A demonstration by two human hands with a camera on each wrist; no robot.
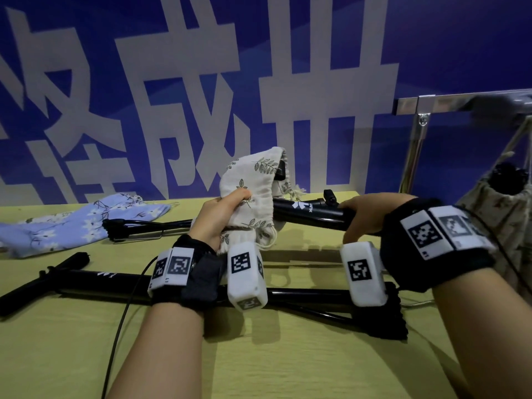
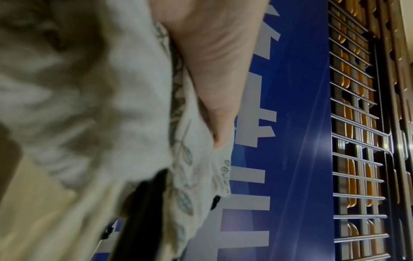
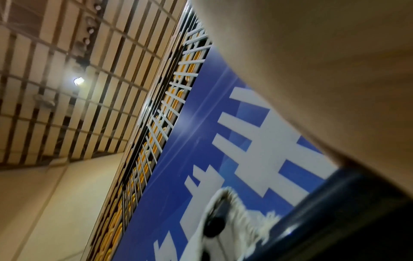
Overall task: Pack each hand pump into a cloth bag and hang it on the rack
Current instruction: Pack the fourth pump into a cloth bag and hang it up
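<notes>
My left hand (image 1: 221,217) grips a cream cloth bag (image 1: 253,180) printed with leaves, bunched over one end of a black hand pump (image 1: 311,216). My right hand (image 1: 365,217) holds that pump's barrel above the table. The left wrist view shows the cream cloth bag (image 2: 89,106) close up against my thumb, with the black hand pump (image 2: 143,211) beneath it. In the right wrist view the black hand pump (image 3: 335,220) runs under my palm and the cream cloth bag (image 3: 225,222) covers its far end. A second black pump (image 1: 86,280) lies on the table below my wrists.
A blue floral bag (image 1: 74,223) lies at the back left with a third pump (image 1: 138,226) beside it. A metal rack (image 1: 460,105) stands at the right, and a filled beige bag (image 1: 498,203) hangs from it. The yellow table (image 1: 288,370) meets a blue banner wall behind.
</notes>
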